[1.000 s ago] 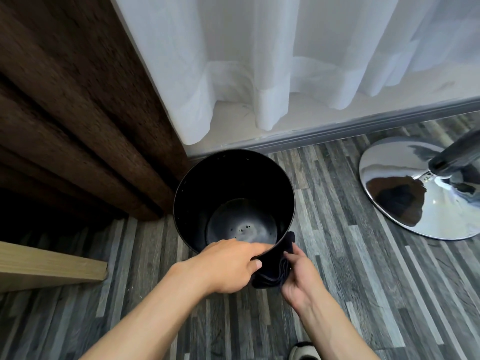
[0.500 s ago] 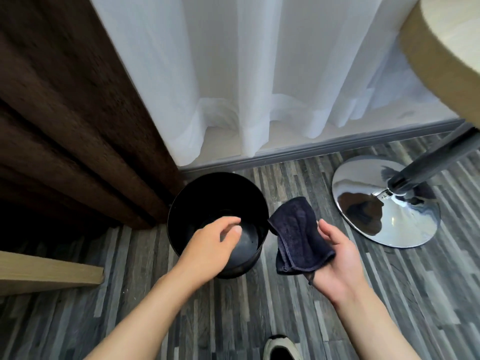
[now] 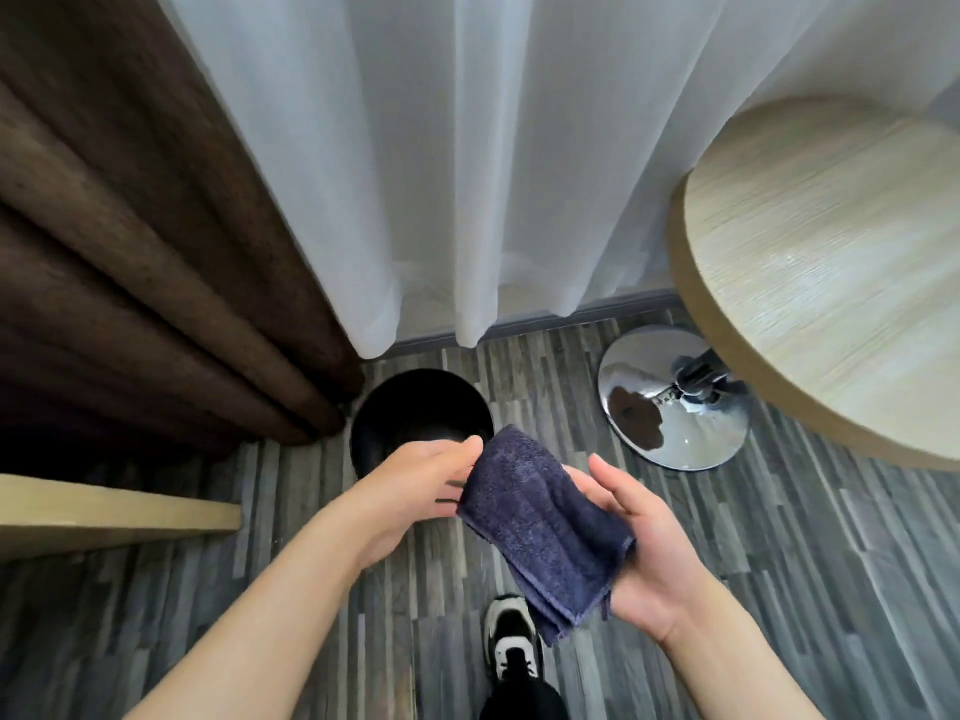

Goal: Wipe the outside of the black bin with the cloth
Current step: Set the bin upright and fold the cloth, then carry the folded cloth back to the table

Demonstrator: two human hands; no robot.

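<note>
Holding the cloth above the bin, both hands on it

Folded dark blue cloth (image 3: 540,527) sits at frame centre, off the floor, carried between two bare hands. Right hand (image 3: 644,558) lies palm-up under the cloth's lower right part, fingers (image 3: 613,485) spread apart and cradling it from beneath. Left hand (image 3: 415,485) pinches the cloth's upper left edge, thumb and fingers together on the fabric. Black bin (image 3: 410,407) stands upright on the grey plank floor (image 3: 810,537) just above the hands in the frame, its mouth partly hidden by the left hand; cloth not touching it. Brown curtain (image 3: 130,262) upper left, white sheer curtain (image 3: 467,163) upper centre. Chrome pedestal base (image 3: 675,423) centre right, beneath a round wooden bench (image 3: 841,283). One shoe (image 3: 511,639) at bottom centre.
</note>
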